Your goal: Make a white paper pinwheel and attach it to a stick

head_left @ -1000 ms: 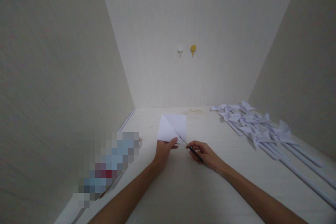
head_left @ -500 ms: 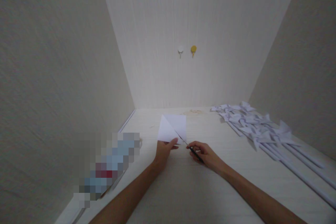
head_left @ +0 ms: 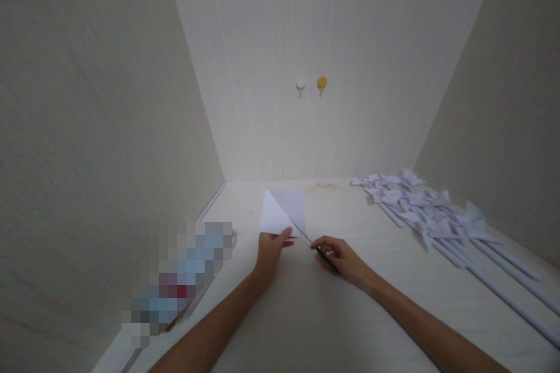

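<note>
A white square of paper (head_left: 280, 213) with a diagonal crease is held up off the pale table (head_left: 332, 315). My left hand (head_left: 270, 250) pinches its near corner between thumb and fingers. My right hand (head_left: 343, 257) is closed round the dark handles of a pair of scissors (head_left: 315, 246). The thin blades reach up and left into the paper along the crease.
A pile of white paper pinwheels (head_left: 429, 210) on long white sticks (head_left: 499, 280) lies along the right side. A blurred-out patch (head_left: 179, 274) sits at the left edge of the table. Two wall hooks, one white (head_left: 300, 83) and one yellow (head_left: 322, 82), hang on the back wall.
The paper has shifted slightly left and up with my left hand. The scissor blades sit a little further along the crease. My right hand has barely moved.
</note>
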Available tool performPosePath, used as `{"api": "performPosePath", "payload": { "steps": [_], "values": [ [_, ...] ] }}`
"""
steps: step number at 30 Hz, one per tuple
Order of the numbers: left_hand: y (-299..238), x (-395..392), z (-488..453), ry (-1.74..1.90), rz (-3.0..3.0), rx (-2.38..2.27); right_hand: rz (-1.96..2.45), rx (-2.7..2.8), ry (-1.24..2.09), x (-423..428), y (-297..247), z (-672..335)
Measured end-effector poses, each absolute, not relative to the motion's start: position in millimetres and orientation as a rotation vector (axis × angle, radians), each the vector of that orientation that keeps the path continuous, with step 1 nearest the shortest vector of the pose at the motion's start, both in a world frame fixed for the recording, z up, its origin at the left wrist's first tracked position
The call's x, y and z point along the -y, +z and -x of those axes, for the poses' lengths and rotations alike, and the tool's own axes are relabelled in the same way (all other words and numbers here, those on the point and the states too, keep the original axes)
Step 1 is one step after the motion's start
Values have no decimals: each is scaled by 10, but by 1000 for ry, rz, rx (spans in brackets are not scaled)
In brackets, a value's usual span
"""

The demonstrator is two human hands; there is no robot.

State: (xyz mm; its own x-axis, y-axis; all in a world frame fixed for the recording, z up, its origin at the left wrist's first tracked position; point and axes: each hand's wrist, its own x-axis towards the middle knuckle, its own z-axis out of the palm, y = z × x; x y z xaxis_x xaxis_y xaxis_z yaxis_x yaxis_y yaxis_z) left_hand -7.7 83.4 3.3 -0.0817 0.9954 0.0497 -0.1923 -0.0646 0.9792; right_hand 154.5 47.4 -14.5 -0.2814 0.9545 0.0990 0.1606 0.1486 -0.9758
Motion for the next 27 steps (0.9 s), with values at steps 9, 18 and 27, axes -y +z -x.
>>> {"api": "performPosePath", "payload": {
  "steps": [9,18,27],
  "values": [
    [140,-960,246,1664,-967,-1308,1139,1632,1206,-452,-100,-1570],
    [71,-996,279,1638,-1152,-1138,1046,1378,1275,-497,-138,-1584],
    [71,-1006,292,1682,-1127,-1185,1041,1357,1188,-535,-153,-1605]
  ]
}}
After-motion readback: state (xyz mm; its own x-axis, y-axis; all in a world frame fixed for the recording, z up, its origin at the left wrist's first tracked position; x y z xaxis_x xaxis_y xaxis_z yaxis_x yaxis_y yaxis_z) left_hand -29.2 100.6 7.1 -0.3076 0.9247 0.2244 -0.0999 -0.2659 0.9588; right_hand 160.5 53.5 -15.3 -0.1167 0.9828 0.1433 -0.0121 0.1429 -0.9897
